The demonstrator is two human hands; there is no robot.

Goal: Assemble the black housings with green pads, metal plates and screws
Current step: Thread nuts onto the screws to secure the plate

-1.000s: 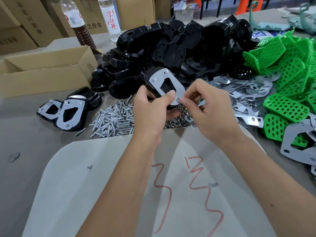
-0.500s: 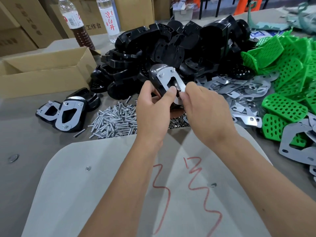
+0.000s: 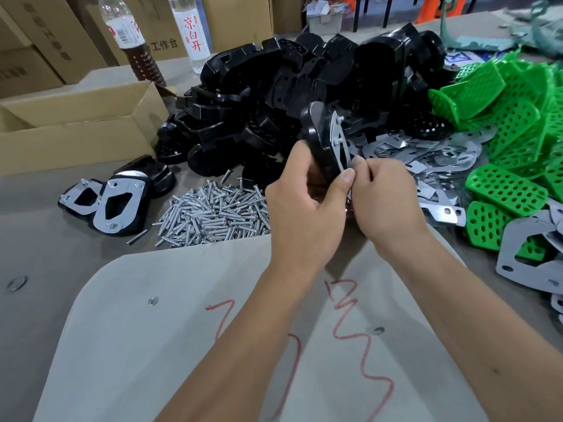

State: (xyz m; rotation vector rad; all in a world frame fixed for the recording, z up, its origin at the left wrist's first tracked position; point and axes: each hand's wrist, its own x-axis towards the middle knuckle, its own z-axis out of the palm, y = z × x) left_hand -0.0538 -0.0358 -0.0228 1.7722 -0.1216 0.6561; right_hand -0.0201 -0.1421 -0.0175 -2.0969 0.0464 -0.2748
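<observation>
A: Body in view, head camera: two forearms and two hands only, the left hand (image 3: 304,205) and the right hand (image 3: 385,197).

B: Anything worn?

A: No sleeves in view; both forearms are bare right to the lower frame edge. No gloves. No watch, band or ring that I can see on either wrist or on the visible fingers.

B: Nails, marks?

A: Nails short, unpainted; the left thumbnail shows plainly. One small dark spot on the right forearm, low right of frame.

The right hand (image 3: 385,197) hides the housing's (image 3: 320,144) lower end, perhaps a screw.
</observation>
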